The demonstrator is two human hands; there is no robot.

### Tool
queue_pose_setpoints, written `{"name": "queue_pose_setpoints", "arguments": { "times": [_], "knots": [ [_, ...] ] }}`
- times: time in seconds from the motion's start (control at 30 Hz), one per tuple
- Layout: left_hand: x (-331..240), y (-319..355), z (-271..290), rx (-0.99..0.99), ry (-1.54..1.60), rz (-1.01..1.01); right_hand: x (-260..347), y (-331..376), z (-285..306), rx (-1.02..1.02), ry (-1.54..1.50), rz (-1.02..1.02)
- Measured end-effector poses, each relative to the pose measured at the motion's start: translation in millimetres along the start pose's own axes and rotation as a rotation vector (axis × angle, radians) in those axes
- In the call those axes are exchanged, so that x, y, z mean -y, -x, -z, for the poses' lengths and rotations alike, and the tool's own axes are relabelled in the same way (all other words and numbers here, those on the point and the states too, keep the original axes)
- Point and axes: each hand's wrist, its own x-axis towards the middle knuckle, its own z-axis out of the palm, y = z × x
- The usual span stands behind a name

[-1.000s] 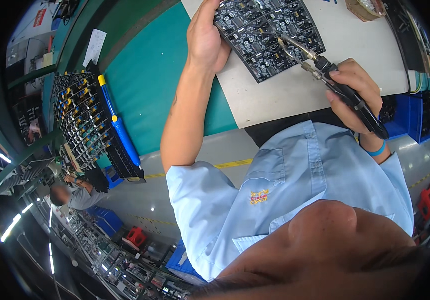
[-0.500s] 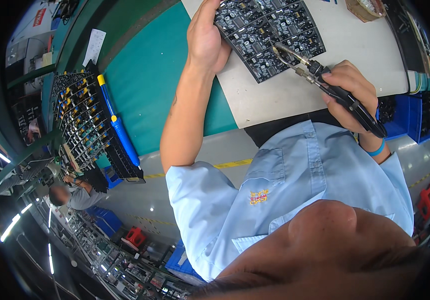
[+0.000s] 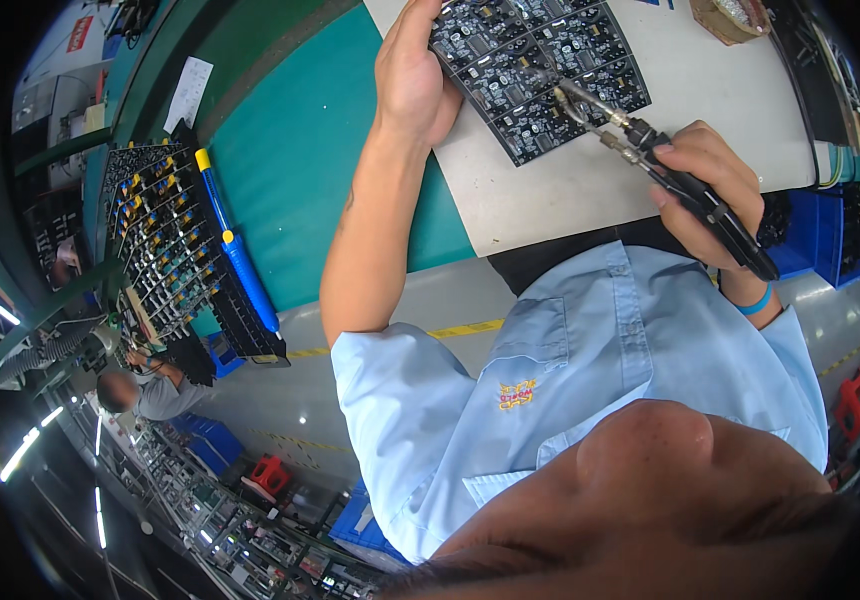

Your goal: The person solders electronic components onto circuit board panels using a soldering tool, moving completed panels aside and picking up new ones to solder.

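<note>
Reaching up and leftward from the right hand (image 3: 712, 180), a black-handled, two-pronged soldering tool (image 3: 698, 200) slants over the lower middle of a dark circuit-board panel (image 3: 495, 75); whether its metal tips touch the surface I cannot tell. The right fingers (image 3: 725, 160) are wrapped around the handle, off the panel's lower right corner and clear of it. The left hand (image 3: 412, 95) is nearer, right at the panel's left edge, its fingers gripping that edge, partly hidden beneath it. The panel lies over a pale sheet (image 3: 520, 215) on the green counter (image 3: 295, 180), turned slightly so its lower edge rises to the right; its top runs out of view, so its long axis is unclear. It looks nearly black, divided by straight lines into repeating boards, each crowded with pale markings and tiny components, a few of them glinting gold.
</note>
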Motion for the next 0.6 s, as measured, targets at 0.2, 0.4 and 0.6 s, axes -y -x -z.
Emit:
{"name": "queue_pose_setpoints", "arguments": {
  "times": [0.2,0.4,0.6],
  "knots": [
    [0,-3,2,0.067,-0.039,0.015,1,7,25,-0.134,0.104,-0.041],
    [-13,12,-11,0.063,-0.187,-0.002,-13,6,46,-0.622,0.299,-0.303],
    [-15,12,-8,0.069,-0.266,-0.012,-16,13,52,-0.662,0.250,-0.317]
  ]
}}
